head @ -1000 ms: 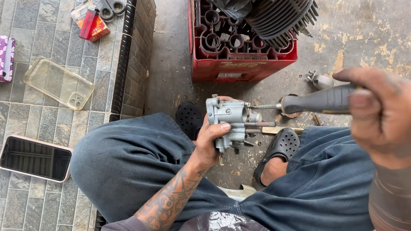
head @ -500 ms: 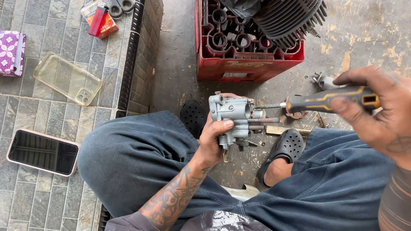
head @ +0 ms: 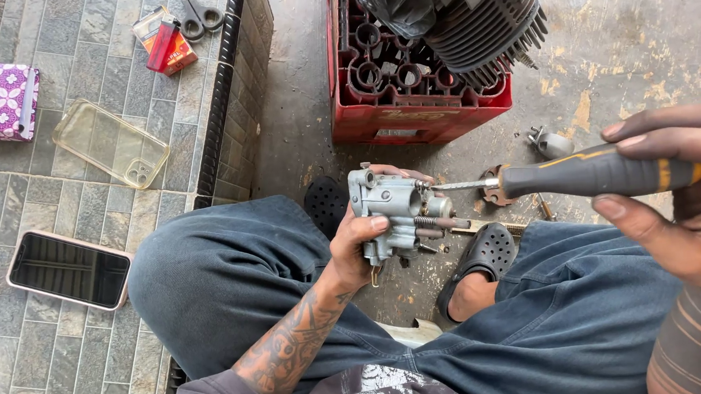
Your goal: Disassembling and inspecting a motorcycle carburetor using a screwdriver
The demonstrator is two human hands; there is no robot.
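Beyond your hands, a finned grey engine [head: 478,17] rests on a red plastic crate [head: 418,98]. The crate's open cells cradle the casting and keep it off the stained concrete floor [head: 657,35], within reach.

Your legs, in loose dark denim, are folded so the knees frame a working gap directly under both hands.

Your left hand [head: 358,238] is closed around the carburetor [head: 394,210], thumb across its front face and fingers behind. It is held in the air above that gap with the side carrying a spring-loaded screw turned toward your right hand. The body is dull cast metal, blocky, with small brass-coloured fittings below.

Your right hand [head: 689,201] is wrapped loosely round the screwdriver [head: 594,176], fingers curled over its black and yellow rubbery handle. The thin steel shaft lies level and its tip meets the carburetor's side. The two hands are well apart, joined only by the tool.

Left of your left arm, on ribbed stone tiles, lie a dark-screened phone [head: 69,268] and a clear phone case [head: 109,142].

Just past the screwdriver shaft, small metal parts [head: 549,144] sit loose on the floor.
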